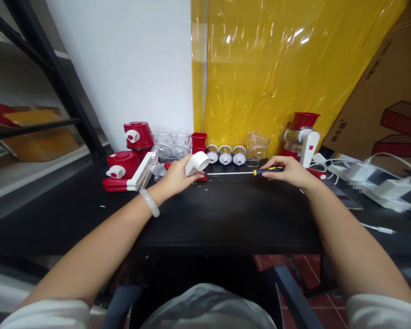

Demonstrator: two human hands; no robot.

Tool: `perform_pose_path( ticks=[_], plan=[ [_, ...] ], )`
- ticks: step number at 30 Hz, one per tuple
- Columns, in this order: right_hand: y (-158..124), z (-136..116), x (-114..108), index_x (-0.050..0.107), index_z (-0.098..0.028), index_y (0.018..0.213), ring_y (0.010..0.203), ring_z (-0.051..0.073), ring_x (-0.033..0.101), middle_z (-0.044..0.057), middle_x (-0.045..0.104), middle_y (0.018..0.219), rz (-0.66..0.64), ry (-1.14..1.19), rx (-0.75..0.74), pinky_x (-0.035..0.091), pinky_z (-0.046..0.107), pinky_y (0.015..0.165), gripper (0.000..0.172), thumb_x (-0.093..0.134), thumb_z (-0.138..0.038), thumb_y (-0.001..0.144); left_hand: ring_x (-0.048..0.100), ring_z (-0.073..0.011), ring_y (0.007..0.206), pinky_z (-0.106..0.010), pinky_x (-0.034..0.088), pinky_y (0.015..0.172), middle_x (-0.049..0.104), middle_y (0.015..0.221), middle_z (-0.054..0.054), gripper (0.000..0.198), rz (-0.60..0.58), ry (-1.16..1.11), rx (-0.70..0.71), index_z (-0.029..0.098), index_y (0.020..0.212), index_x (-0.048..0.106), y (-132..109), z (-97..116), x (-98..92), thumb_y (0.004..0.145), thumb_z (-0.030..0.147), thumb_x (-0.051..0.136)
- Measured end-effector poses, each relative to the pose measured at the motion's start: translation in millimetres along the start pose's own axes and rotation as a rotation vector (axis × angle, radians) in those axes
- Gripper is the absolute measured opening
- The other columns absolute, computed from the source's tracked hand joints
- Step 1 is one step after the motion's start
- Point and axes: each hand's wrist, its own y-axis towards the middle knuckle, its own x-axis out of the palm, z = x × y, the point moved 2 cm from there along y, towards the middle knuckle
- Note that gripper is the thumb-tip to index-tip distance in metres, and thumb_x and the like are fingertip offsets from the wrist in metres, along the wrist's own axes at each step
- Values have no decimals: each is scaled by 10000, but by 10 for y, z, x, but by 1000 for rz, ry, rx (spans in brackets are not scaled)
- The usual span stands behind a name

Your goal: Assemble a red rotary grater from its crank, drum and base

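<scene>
My left hand [178, 177] is closed around a white plastic part [198, 161] with a round, ring-like end. In my right hand [283, 172] is a screwdriver [238, 173] with a black and yellow handle, held level, its shaft pointing left. The tip of the shaft is close to my left fingertips; whether it touches the part or a screw I cannot tell. Small metal pieces, probably screws [206, 189], lie on the black table [226, 219] below my left hand. A red piece shows partly behind my left fingers.
Red housings [137, 135] and a white arm [144, 170] stand at the left. Clear plastic parts [171, 142], a red hopper [198, 140] and grater drums [225, 155] line the back. An assembled grater [303, 137], cables and a power strip [380, 185] are at the right.
</scene>
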Motion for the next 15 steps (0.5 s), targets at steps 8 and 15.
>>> perform_pose_path(
  ticks=[8,15],
  plan=[
    [-3,6,-15,733,-192,853,734,212,691,78,744,864,16,-17,-16,549,399,755,403,822,-515,627,705,-276,899,-421,553,797,744,963,-102,414,16,-46,-38,150,1059,624,4,-12,-8,734,342,793],
    [-5,1,-22,735,-196,844,775,221,696,75,747,877,27,-21,-28,541,399,785,400,828,-515,621,719,-250,839,-402,555,794,756,871,-68,409,28,-86,-47,158,1053,616,3,-2,-11,725,317,802]
  ],
)
